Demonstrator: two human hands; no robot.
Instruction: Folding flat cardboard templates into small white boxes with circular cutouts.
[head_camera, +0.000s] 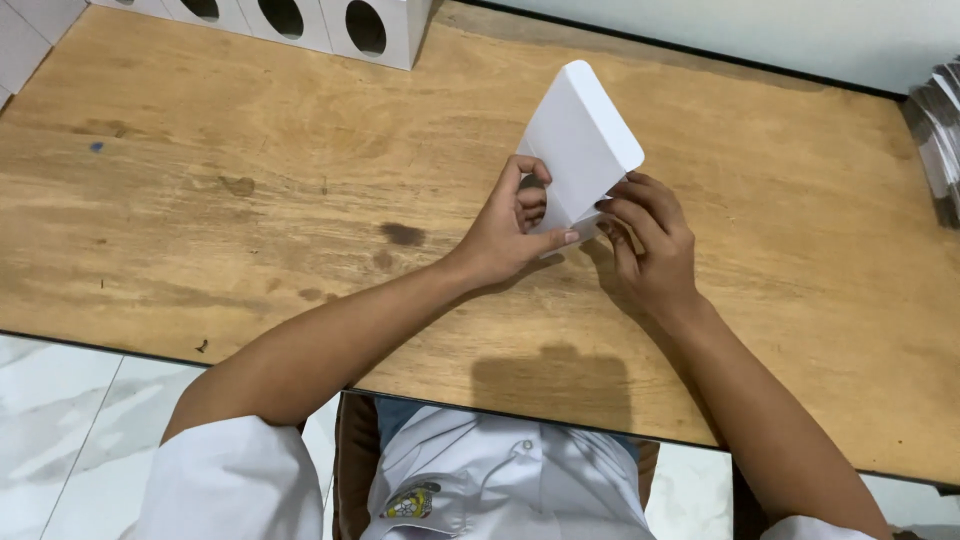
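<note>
A white folded cardboard piece with rounded corners stands tilted above the wooden table near its middle. My left hand grips its lower left edge, thumb pressed against the bottom fold. My right hand pinches its lower right edge with the fingertips. Both hands hold the same piece; its bottom flap is partly hidden behind my fingers.
White boxes with round holes stand in a row at the table's far left edge. A stack of grey flat sheets lies at the right edge. A white wall runs behind the table. White marble floor shows below the near edge.
</note>
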